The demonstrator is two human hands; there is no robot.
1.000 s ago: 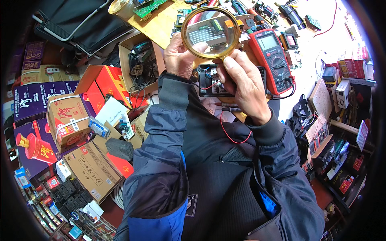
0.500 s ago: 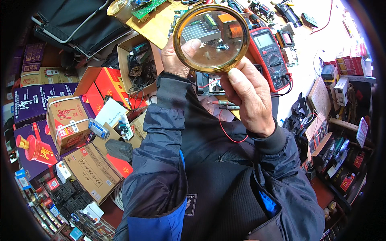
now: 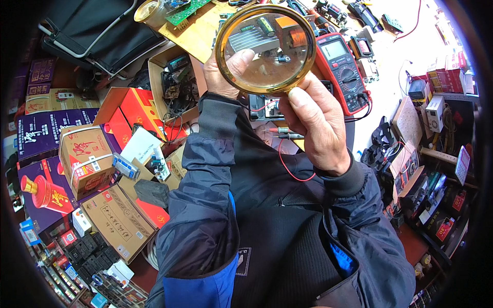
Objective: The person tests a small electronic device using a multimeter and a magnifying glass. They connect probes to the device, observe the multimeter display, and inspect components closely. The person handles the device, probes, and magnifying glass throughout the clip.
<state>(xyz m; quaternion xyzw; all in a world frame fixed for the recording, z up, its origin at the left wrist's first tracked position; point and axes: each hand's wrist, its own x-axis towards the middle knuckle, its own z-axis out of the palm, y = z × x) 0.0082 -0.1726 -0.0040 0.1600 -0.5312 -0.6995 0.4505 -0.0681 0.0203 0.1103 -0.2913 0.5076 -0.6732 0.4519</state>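
My right hand (image 3: 314, 123) grips the handle of a round magnifying glass with a gold rim (image 3: 265, 49), held up over the workbench. My left hand (image 3: 220, 77) is behind and left of the lens, and its thumb shows through the glass. It holds a small circuit board (image 3: 264, 109); a ribbed heat sink and other parts appear enlarged in the lens. A red multimeter (image 3: 341, 69) lies just right of the lens. Its probes (image 3: 285, 133) and a red wire rest below the board.
Cardboard and red boxes (image 3: 84, 159) crowd the floor on the left. A green circuit board (image 3: 187, 10) and a tape roll (image 3: 149, 10) lie at the top, beside a black bag (image 3: 97, 36). Small devices and packages fill the shelves on the right (image 3: 436, 108).
The magnifying glass has come up toward the camera and looks larger. My left thumb now shows inside the lens, and both hands have risen slightly.
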